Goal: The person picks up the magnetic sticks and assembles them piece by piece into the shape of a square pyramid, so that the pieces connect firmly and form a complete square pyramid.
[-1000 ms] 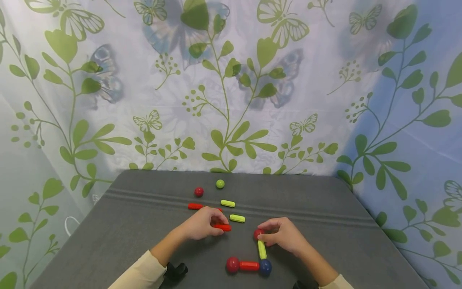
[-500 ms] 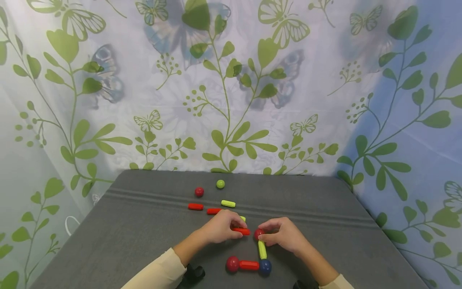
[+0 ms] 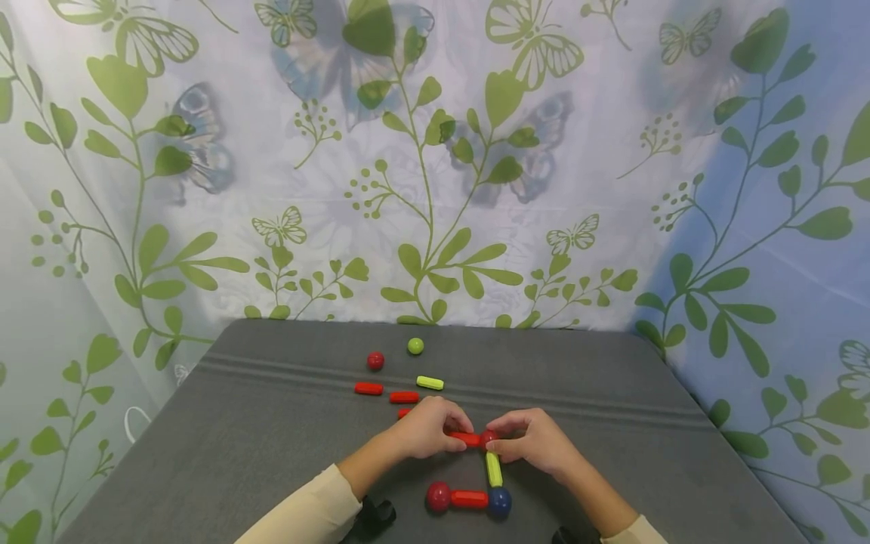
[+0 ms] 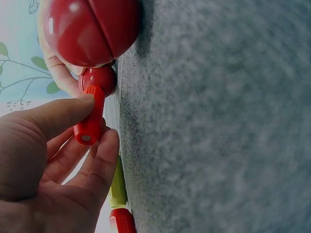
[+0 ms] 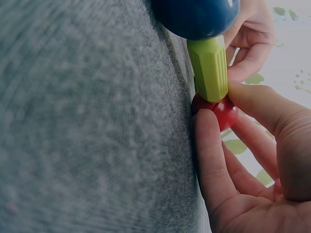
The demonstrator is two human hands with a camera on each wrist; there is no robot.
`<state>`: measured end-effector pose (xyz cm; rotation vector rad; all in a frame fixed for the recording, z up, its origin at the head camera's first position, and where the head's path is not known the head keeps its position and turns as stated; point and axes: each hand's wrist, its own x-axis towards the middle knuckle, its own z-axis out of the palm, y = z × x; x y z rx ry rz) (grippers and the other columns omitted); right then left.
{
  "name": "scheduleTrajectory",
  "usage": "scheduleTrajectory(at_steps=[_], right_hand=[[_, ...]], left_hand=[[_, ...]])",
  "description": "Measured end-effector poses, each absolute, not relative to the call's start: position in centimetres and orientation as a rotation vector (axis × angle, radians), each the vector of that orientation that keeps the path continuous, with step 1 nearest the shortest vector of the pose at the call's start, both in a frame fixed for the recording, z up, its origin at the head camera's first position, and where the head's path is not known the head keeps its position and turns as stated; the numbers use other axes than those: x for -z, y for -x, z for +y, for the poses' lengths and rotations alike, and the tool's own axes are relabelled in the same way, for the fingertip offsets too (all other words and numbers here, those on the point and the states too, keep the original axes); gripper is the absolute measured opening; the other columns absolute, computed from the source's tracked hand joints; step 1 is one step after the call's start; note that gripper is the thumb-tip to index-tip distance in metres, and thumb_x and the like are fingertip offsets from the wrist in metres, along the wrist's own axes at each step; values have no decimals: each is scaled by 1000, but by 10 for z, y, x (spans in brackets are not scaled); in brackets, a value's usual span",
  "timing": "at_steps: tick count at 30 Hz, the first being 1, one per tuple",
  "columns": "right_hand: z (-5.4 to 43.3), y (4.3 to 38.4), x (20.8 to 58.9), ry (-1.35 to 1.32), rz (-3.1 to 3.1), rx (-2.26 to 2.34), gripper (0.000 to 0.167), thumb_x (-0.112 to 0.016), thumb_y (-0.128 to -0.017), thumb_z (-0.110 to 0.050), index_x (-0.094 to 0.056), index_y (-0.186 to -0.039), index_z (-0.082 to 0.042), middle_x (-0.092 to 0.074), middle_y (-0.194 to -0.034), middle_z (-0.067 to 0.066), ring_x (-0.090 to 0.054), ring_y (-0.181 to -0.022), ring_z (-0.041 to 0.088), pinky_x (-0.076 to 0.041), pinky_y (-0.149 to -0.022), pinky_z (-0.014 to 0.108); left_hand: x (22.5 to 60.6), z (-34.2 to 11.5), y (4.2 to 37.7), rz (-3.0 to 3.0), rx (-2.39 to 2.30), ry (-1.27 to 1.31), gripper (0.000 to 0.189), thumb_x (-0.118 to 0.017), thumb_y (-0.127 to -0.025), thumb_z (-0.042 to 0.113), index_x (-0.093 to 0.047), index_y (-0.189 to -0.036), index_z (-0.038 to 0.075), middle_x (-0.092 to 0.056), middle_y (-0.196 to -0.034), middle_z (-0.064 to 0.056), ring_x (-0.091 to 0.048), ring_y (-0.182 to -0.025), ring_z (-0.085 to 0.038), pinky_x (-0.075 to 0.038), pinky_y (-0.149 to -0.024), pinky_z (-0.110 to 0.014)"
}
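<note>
My left hand (image 3: 430,431) pinches a short red rod (image 4: 92,119) between thumb and fingers. The rod's far end meets a red ball (image 5: 226,116), which my right hand (image 3: 537,442) holds between its thumb and fingertips. From that ball a yellow-green rod (image 3: 494,470) runs toward me to a dark blue ball (image 3: 499,502). A second red rod (image 3: 470,499) joins the blue ball to another red ball (image 3: 438,498) on the left. Together these pieces form a three-sided shape, its left side being open.
Beyond my left hand lie loose red rods (image 3: 368,388), one partly hidden by that hand, and a yellow-green rod (image 3: 430,383). A red ball (image 3: 375,360) and a lime-green ball (image 3: 415,346) sit farther back on the grey table (image 3: 612,423). A patterned curtain (image 3: 448,189) hangs behind.
My left hand has moved right with the red rod, bringing the rod's end to the red ball. My right hand and the joined pieces have stayed in place.
</note>
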<state>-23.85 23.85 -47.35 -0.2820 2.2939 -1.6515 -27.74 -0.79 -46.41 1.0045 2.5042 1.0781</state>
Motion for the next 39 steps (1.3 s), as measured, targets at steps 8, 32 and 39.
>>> scheduleTrajectory(at_steps=[8,32,39], right_hand=[[239,239,475,289,2317,1625,37,-82,-87,-15,-74,-118,3,-76,-110,15,-73,-88,20,-63,-75,40],[240,239,475,258,2311,1619,41,-85,-84,-16,-73,-119,2,-75,-110,13,-73,-86,19,-63,-75,40],[241,241,477,271,2308,1621,40,-84,-85,-16,-73,-119,2,-75,-111,13,-73,-87,19,-63,-74,39]], left_hand=[[465,-9,279,2491,-1069,-1003,17,-85,-83,10,-78,-96,17,-74,-86,12,-62,-76,4,-52,-73,-17],[440,-52,380,2718,-1348,-783,21,-75,-95,19,-74,-115,14,-68,-124,-12,-65,-117,-33,-55,-97,-45],[444,-59,406,2698,-1321,-712,26,-76,-94,18,-74,-119,14,-66,-132,-11,-63,-123,-35,-52,-102,-49]])
